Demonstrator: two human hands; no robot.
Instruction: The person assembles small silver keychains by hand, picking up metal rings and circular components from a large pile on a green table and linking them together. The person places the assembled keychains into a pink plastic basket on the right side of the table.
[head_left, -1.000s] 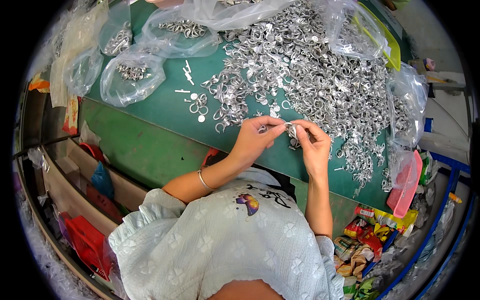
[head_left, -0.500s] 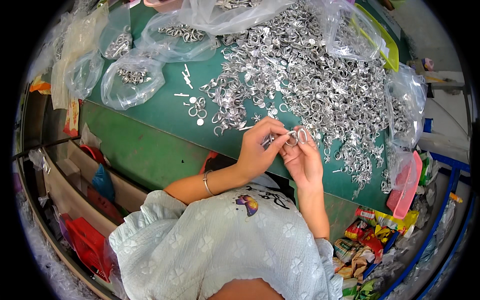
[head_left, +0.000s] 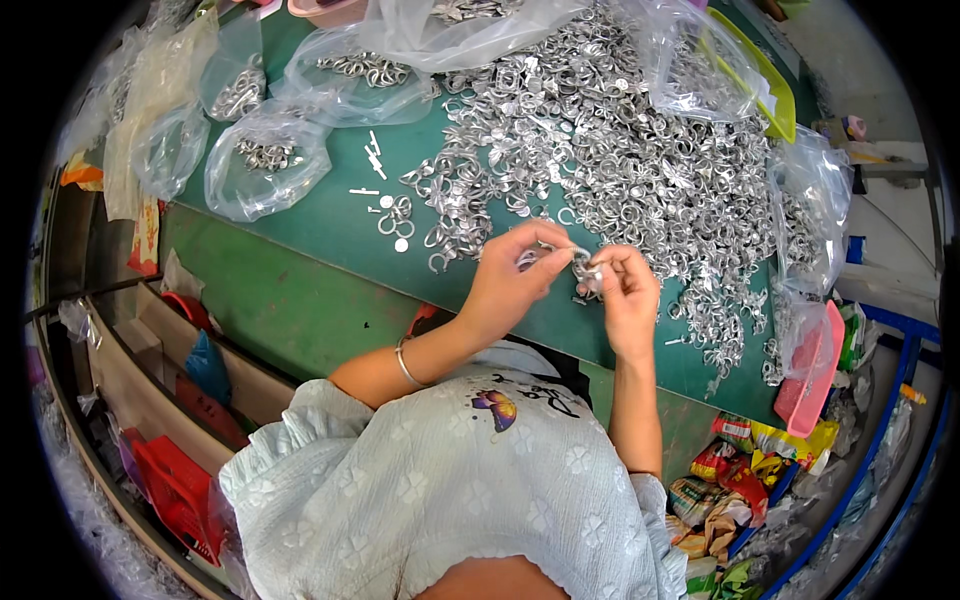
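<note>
My left hand (head_left: 507, 287) is closed, thumb and forefinger pinching a silver-coloured metal ring (head_left: 580, 254) at their tips. More metal pieces (head_left: 527, 259) show in the curl of its fingers. My right hand (head_left: 630, 300) meets it from the right, fingers closed on silver rings (head_left: 591, 278) that touch the one in the left; their exact shapes are partly hidden. Both hands are held above the near edge of the green table (head_left: 330, 235). Just beyond them spreads a big heap of silver metal rings and small castings (head_left: 620, 130).
Clear plastic bags of metal pieces (head_left: 265, 165) lie at the left and far side. Small bars (head_left: 374, 160) and discs (head_left: 401, 245) lie apart from the heap. A pink tray (head_left: 812, 375) and a yellow-green basket (head_left: 775, 85) stand at the right. A red basket (head_left: 178, 490) is lower left.
My right hand has turned from palm up to fingers curled over, closing on the rings. The ring that stood upright at its fingertips is now partly covered. My left hand has barely shifted.
</note>
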